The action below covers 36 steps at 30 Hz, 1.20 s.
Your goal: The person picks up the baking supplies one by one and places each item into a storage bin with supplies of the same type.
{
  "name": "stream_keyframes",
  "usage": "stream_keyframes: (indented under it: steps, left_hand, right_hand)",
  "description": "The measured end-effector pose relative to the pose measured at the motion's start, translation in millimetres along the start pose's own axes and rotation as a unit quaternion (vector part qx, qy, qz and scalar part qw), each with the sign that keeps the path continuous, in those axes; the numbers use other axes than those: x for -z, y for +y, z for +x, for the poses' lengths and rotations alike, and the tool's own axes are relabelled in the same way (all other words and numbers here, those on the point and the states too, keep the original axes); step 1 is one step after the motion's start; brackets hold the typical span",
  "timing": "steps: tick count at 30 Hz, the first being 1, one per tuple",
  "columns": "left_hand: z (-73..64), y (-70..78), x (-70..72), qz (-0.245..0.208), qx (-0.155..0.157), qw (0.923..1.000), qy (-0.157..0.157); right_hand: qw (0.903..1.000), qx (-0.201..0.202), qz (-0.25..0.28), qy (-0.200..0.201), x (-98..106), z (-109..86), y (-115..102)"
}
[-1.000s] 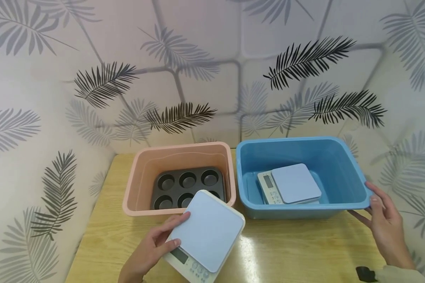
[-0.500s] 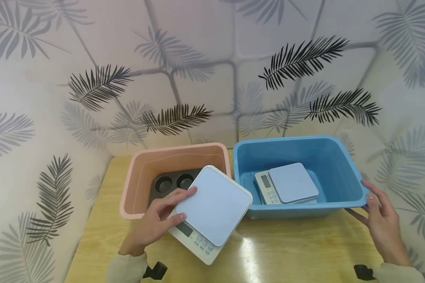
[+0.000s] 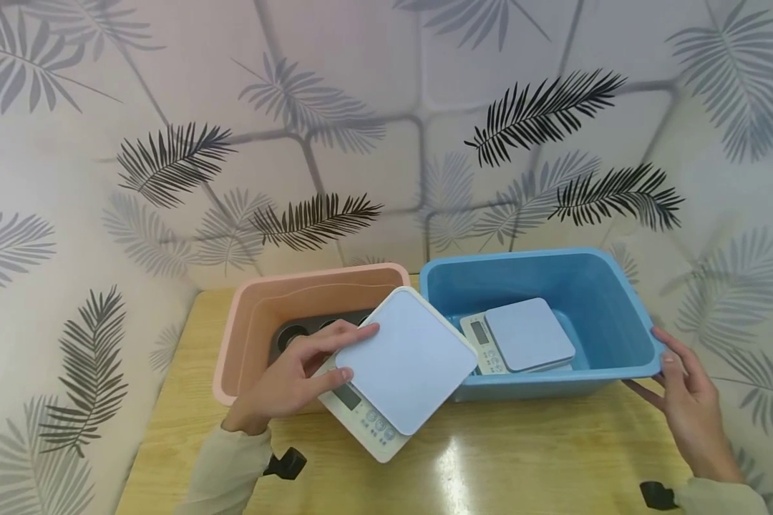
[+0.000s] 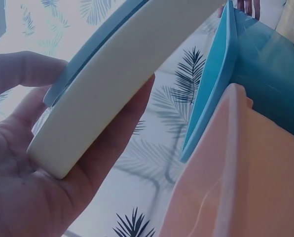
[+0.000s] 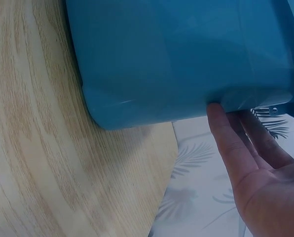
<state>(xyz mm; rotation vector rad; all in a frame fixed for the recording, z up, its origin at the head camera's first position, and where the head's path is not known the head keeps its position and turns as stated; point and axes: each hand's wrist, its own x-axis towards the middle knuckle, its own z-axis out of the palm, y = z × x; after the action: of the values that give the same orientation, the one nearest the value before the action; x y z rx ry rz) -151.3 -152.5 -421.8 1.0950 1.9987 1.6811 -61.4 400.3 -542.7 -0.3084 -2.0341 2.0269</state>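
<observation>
My left hand (image 3: 290, 375) grips a white kitchen scale (image 3: 409, 365) by its display end, thumb on top. Tilted, the scale hangs above the front of the pink bin (image 3: 315, 277) and overlaps the near left corner of the blue bin (image 3: 628, 315). Its pale casing (image 4: 97, 98) lies between thumb and fingers in the left wrist view. My right hand (image 3: 692, 408) holds the blue bin's right rim near the front corner, with fingers (image 5: 228, 143) against the outer wall below. Inside the blue bin lies a second kitchen scale (image 3: 531, 335).
A dark muffin tin (image 3: 312, 323) lies in the pink bin, partly hidden by my left hand and the scale. Both bins stand side by side on a wooden table (image 3: 522, 450), against a leaf-patterned wall (image 3: 386, 172).
The scale in my left hand has moved up and right, from before the pink bin towards the blue bin, covering more of the muffin tin. My right hand stays at the blue bin's rim.
</observation>
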Motion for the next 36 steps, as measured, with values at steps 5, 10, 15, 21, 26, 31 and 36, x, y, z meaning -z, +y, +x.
stream_keyframes:
  steps: [5, 10, 15, 21, 26, 31, 36]
  left_hand:
    - [14.4, 1.3, 4.2, -0.004, 0.001, 0.9997, -0.023]
    - [28.0, 0.3, 6.0, -0.012, 0.0, 0.9989, -0.046]
    - [38.1, -1.0, 3.9, -0.012, 0.003, 0.9988, -0.048]
    - [49.3, -1.3, 1.7, -0.002, 0.014, 0.9992, -0.036]
    - [59.9, -2.2, 1.8, 0.004, 0.022, 0.9988, -0.043]
    - [72.3, -3.9, 2.8, 0.004, 0.022, 0.9977, -0.064]
    - [85.9, -6.7, 1.3, 0.005, 0.0, 0.9962, -0.087]
  right_hand:
    - [1.0, 0.001, -0.002, -0.002, 0.0, -0.7, -0.4]
    - [1.0, 0.002, -0.002, -0.004, -0.8, -1.5, -1.8]
    - [0.9999, -0.003, -0.012, 0.0, -1.5, -3.2, -2.5]
    - [0.9999, -0.004, -0.011, 0.002, -1.6, -2.6, -2.6]
    - [1.0, -0.001, -0.003, -0.005, 0.4, -1.9, -0.6]
    - [0.9999, -0.002, 0.006, -0.01, 2.0, -2.8, 2.3]
    - [0.9999, -0.008, -0.008, -0.001, 0.7, -2.3, 0.9]
